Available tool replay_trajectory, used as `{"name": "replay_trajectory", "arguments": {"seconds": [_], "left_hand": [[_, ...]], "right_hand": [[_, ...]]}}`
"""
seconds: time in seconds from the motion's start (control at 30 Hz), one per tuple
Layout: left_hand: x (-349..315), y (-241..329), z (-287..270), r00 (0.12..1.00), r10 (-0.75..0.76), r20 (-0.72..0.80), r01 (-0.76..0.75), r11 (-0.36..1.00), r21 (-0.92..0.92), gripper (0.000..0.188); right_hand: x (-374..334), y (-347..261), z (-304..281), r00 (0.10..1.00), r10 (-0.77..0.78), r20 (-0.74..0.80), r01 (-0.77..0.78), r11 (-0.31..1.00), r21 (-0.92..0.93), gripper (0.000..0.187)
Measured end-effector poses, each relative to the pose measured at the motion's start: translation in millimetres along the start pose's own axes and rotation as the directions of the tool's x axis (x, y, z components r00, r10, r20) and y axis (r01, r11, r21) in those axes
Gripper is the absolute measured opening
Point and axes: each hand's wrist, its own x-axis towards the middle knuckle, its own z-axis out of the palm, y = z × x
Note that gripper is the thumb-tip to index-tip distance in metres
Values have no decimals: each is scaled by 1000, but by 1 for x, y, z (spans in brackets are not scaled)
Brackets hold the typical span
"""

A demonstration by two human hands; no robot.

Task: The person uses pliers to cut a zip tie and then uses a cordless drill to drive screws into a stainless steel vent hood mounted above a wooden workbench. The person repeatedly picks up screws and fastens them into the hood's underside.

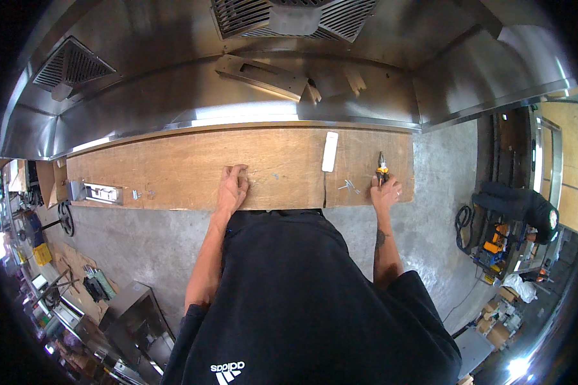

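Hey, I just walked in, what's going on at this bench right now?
A person in a dark shirt stands at a long wooden bench set against a large stainless steel hood. The right hand grips yellow-handled pliers, tips pointing away. The left hand rests flat on the wood. A few small metal pieces and a white strip lie near the right hand.

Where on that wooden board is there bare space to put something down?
The widest bare stretch of the wooden board lies between the metal bracket at its left end and the left hand. A smaller patch runs from that hand to the white strip. Crowded: the right end, with small metal pieces, right hand and pliers.
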Motion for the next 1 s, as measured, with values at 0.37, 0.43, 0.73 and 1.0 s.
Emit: {"name": "replay_trajectory", "arguments": {"seconds": [0.37,0.43,0.73,1.0], "left_hand": [[-2,-22,8,1000,10,0,-10,999,-30,37],[-1,-20,2,999,-21,44,22,1000,-21,37],[-4,-15,-3,998,-24,62,26,999,-20,36],[-3,-15,-5,999,11,45,-12,1000,13,35]], "right_hand": [[1,70,35,850,483,-210,-486,873,40,74],[9,60,27,775,608,-174,-606,792,72,77],[25,74,7,766,633,-112,-630,774,67,84],[24,40,20,542,840,41,-818,515,257,94]]}}
